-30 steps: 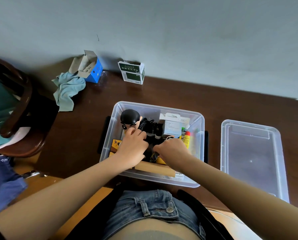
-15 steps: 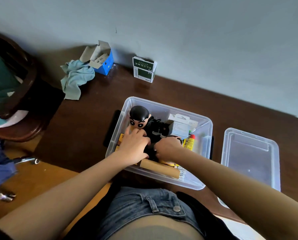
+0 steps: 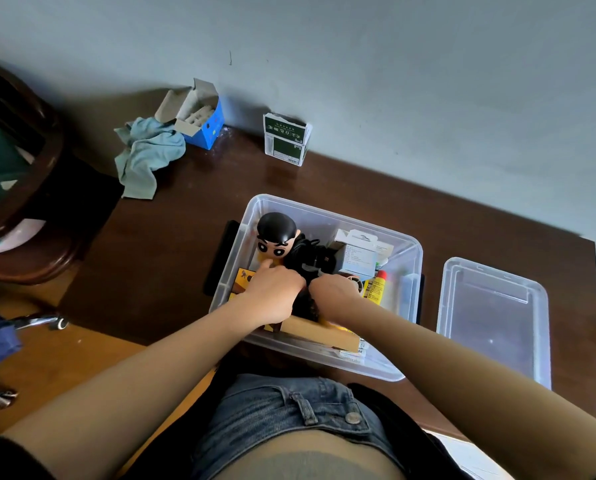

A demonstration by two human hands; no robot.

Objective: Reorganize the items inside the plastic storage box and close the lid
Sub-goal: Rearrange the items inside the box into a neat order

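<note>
Both hands reach into the open storage box [image 3: 327, 216] on the desk [image 3: 172, 258]: left hand [image 3: 272, 296] and right hand [image 3: 334, 294] clench black cables [image 3: 307, 258] between them. The lid [image 3: 493, 317] lies right of the right hand.

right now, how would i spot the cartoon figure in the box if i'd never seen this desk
On the dark wooden desk sits a clear plastic storage box with no lid on. The cartoon figure stands in its far left corner, beside a tangle of black cable. Nothing else there has a face or a round black-haired head.
</note>
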